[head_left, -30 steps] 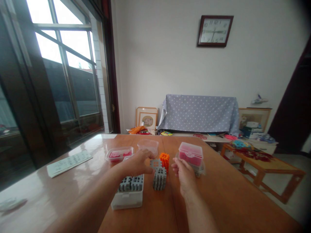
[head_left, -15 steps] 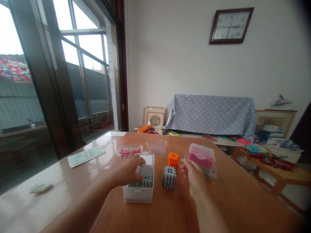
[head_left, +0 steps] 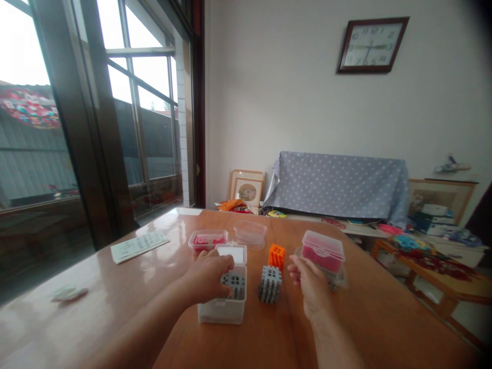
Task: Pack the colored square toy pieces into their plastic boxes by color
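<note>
My left hand point(head_left: 210, 274) reaches over a clear plastic box point(head_left: 222, 311) with its lid flipped back. Its fingers and thumb are closed around grey slotted plastic pieces point(head_left: 235, 281) inside the box; the hand partly hides them. To the right of the box stands a cube of grey interlocking pieces point(head_left: 270, 284), with an orange slotted block point(head_left: 277, 256) just behind it. My right hand point(head_left: 310, 282) is beside these blocks, its fingers loosely bent and somewhat apart, with nothing visible in them. It is near a lidded container of pink pieces point(head_left: 322, 252).
Behind the box are a shallow tub with pink pieces point(head_left: 209, 239) and a clear tub point(head_left: 249, 234). Another clear container point(head_left: 339, 279) is partly under the pink one. A written paper point(head_left: 140, 247) and a small pale object point(head_left: 68, 292) lie on the table point(head_left: 269, 338).
The grey pieces at my left hand sit lower in the box, and less of them shows above its rim. My right hand is nearly unmoved. The view has shifted slightly.
</note>
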Motion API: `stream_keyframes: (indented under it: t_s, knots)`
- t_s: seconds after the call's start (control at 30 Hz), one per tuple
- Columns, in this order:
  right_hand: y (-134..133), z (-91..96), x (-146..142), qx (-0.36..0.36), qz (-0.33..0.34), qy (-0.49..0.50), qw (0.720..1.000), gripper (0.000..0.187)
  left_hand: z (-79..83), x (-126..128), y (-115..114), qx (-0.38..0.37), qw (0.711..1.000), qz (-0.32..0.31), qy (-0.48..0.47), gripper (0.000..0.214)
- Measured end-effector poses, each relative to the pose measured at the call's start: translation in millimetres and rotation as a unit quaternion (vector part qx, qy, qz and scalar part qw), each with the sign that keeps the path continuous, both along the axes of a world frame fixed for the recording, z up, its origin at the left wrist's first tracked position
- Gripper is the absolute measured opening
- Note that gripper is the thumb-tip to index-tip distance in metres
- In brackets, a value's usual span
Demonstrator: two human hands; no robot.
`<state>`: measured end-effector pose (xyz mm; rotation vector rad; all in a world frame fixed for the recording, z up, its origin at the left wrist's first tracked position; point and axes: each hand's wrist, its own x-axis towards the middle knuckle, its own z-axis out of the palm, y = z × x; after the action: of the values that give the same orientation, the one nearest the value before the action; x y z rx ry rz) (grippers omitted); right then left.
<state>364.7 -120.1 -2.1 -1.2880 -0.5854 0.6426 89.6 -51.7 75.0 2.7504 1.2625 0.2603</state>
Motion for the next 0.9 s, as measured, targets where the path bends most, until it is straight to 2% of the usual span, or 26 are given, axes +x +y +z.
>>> stream_keyframes:
  t_s: [0.17, 0.33, 0.67, 0.8, 0.9]
  knots:
    - [-2, 1.6, -2, -0.001, -0.001, -0.003, 1.0, 0.043, 5.3, -1, -5, -0.005, 1.0, 0.006, 0.003, 0.045]
    - [-2, 1.8, -3, 0.001, 0.004, -0.005, 1.0, 0.043, 13.2, -1, -10, 0.004, 1.0, -0.017, -0.002, 0.033]
    - [-2, 1.4, -4, -0.002, 0.001, -0.008, 1.0, 0.038, 13.7, 3, -7, 0.02, 0.999, -0.033, 0.001, 0.018]
    - [-3, 4.9, -9, 0.001, -0.006, -0.01, 1.0, 0.036, 21.1, 15, -5, 0.035, 0.997, -0.043, -0.057, 0.014]
    - [-3, 8.1, -12, 0.012, -0.008, -0.006, 1.0, 0.034, 23.3, 35, -3, 0.039, 0.99, -0.09, -0.099, 0.015]
